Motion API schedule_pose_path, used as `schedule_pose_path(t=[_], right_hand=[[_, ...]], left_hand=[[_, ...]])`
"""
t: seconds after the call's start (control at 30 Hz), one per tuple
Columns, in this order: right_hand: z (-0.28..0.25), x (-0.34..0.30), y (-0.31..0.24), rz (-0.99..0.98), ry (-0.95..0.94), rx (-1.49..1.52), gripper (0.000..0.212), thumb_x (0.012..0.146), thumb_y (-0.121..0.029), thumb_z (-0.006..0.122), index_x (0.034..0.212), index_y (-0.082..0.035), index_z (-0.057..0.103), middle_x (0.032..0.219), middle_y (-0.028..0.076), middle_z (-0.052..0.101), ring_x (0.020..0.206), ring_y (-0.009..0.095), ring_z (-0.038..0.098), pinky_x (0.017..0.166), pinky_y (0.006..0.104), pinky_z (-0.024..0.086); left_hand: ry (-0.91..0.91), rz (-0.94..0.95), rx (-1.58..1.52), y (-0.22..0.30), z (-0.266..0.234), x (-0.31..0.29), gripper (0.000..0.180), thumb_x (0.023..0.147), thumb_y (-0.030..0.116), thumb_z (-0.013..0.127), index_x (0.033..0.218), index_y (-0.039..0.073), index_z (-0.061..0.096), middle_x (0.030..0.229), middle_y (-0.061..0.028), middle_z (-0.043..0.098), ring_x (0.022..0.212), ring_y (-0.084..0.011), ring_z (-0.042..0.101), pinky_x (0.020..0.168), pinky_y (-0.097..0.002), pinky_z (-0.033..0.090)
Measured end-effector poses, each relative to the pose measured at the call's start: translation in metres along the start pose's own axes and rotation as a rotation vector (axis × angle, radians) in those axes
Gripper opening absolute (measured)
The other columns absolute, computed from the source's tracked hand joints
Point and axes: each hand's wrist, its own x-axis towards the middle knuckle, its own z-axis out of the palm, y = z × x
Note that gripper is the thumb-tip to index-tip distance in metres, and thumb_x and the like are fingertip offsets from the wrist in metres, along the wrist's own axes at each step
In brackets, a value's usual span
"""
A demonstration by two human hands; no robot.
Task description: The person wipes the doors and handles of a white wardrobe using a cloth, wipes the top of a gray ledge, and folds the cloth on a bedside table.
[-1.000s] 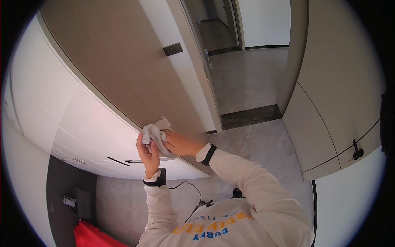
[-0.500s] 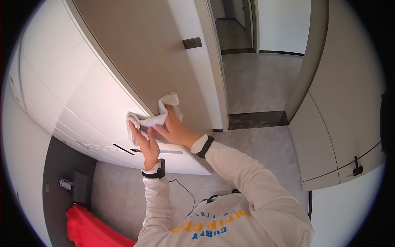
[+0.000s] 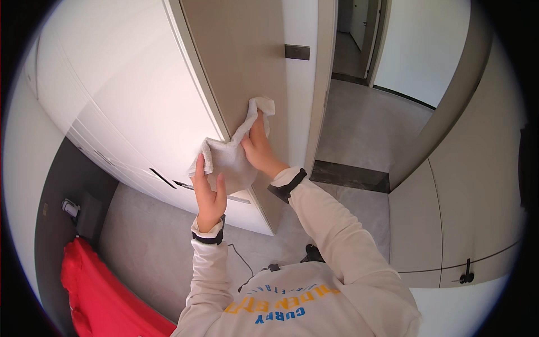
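Note:
A white cloth (image 3: 230,165) is draped around the vertical corner of a tall cabinet, its middle sagging between my hands. My left hand (image 3: 209,196) holds one end against the glossy white front (image 3: 140,95), its fingers pointing up along the cloth and the thumb apart. On the other side of the corner, my right hand (image 3: 261,150) presses the opposite end to the beige side panel (image 3: 238,62). The right fingertips are partly covered by the cloth's folds. Dark recessed handles (image 3: 163,178) show on the white front, left of my left hand.
A dark switch plate (image 3: 297,52) is on the wall beyond the panel, next to a doorway with a dark threshold (image 3: 351,176). Red fabric (image 3: 106,292) lies at the lower left. A beige door with a black handle (image 3: 466,275) stands right. A thin cable (image 3: 242,258) crosses the floor.
My hands have moved farther apart, the right one higher along the side panel. The cloth is stretched wider and now hangs down between them. The whole view has shifted and turned slightly.

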Motion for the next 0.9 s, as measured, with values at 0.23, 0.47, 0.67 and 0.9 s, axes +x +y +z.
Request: schedule_pose_path(t=[0.23, 0.47, 0.67, 0.9], right_hand=[[-0.02, 0.027, -0.046, -0.226, -0.116, -0.046, 0.078, 0.084, -0.025, 0.063, 0.144, 0.007, 0.024, 0.149, 0.03, 0.02, 0.14, 0.049, 0.012, 0.115, 0.0525, 0.015], [-0.008, 0.032, -0.012, -0.259, -0.091, -0.035, 0.086, 0.082, -0.046, 0.061, 0.14, 0.009, 0.029, 0.142, 0.03, 0.029, 0.131, 0.05, 0.024, 0.11, 0.0563, 0.021], [-0.004, 0.008, 0.022, -0.222, -0.118, -0.057, 0.09, 0.083, -0.056, 0.056, 0.139, 0.009, 0.03, 0.14, 0.032, 0.029, 0.129, 0.051, 0.025, 0.108, 0.0577, 0.021], [-0.01, -0.067, 0.079, -0.21, -0.277, -0.175, 0.091, 0.084, -0.057, 0.056, 0.138, 0.011, 0.029, 0.14, 0.033, 0.03, 0.128, 0.052, 0.028, 0.108, 0.0581, 0.024]], left_hand=[[0.065, 0.158, 0.275, 0.005, 0.031, 0.016, 0.074, 0.092, 0.0, 0.052, 0.149, -0.007, 0.006, 0.155, -0.0267, 0.014, 0.144, -0.036, 0.016, 0.116, -0.0433, 0.012], [0.251, -0.084, 0.056, -0.009, 0.055, 0.002, 0.092, 0.09, 0.01, 0.061, 0.141, -0.017, -0.01, 0.149, -0.0332, 0.015, 0.141, -0.0385, 0.019, 0.115, -0.0436, 0.011], [0.25, -0.129, 0.335, -0.028, 0.083, -0.045, 0.091, 0.088, 0.012, 0.064, 0.137, -0.023, -0.004, 0.138, -0.037, 0.031, 0.131, -0.0416, 0.034, 0.112, -0.0456, 0.02], [0.212, -0.163, 0.39, -0.061, 0.093, -0.121, 0.08, 0.085, 0.01, 0.065, 0.138, -0.021, 0.014, 0.131, -0.0385, 0.041, 0.12, -0.0482, 0.046, 0.104, -0.0463, 0.034]])
